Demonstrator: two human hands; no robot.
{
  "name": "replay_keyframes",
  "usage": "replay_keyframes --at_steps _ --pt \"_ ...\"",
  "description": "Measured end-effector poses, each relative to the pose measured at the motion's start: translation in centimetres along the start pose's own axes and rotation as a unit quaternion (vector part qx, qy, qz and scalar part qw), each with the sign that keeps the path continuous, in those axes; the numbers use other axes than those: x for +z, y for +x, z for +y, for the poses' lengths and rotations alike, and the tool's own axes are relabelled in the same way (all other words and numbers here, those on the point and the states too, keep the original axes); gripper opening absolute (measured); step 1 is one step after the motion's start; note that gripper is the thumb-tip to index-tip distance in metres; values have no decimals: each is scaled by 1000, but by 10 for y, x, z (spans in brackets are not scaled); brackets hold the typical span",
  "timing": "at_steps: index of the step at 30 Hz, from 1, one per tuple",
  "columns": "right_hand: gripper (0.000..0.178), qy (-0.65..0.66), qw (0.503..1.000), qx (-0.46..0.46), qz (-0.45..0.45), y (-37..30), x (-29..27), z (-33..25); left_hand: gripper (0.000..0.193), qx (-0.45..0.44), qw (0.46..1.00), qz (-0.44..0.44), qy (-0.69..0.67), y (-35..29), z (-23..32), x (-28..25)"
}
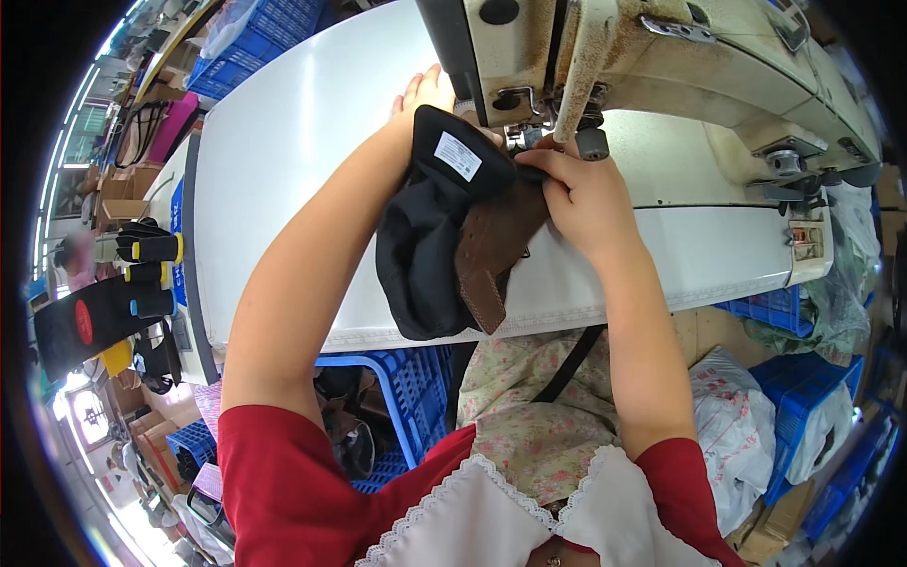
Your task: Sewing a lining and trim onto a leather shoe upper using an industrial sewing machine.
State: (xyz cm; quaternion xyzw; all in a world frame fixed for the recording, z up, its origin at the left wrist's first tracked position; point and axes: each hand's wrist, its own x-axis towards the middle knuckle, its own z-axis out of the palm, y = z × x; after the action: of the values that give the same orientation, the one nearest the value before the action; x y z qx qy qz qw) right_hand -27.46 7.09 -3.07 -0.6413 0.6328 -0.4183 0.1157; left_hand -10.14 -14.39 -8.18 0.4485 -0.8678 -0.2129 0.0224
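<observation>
A black fabric piece (420,255) with a brown leather strap (496,241) along its side hangs toward me over the front of the white sewing table. On its upper flap sits a small white label (458,156). Its upper end lies under the sewing machine's presser foot (521,137). My right hand (588,194) is closed beside the foot, thumb and fingers pinching the piece's edge. My left hand (430,93) reaches past the piece's far left side, its visible fingers stretched out over the table. The rest of that hand is hidden behind the black flap.
The sewing machine head (515,57) and arm (718,71) stand over the white tabletop (293,189). A blue crate (406,387) is below the table's front edge. White plastic bags (727,425) and another blue crate (803,397) lie at the right. Black straps (85,317) hang at the left.
</observation>
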Motion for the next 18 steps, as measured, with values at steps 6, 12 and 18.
replay_keyframes --at_steps 6,12,18 --pt "24 61 998 -8 -22 0 -3 12 37 3 992 117 -43 -4 13 12" --pt "24 98 995 -2 -29 2 0 17 23 -38 890 10 -454 -58 41 -62" --pt "23 82 996 -21 -6 -1 -2 19 17 -19 874 429 -230 -208 142 -117"
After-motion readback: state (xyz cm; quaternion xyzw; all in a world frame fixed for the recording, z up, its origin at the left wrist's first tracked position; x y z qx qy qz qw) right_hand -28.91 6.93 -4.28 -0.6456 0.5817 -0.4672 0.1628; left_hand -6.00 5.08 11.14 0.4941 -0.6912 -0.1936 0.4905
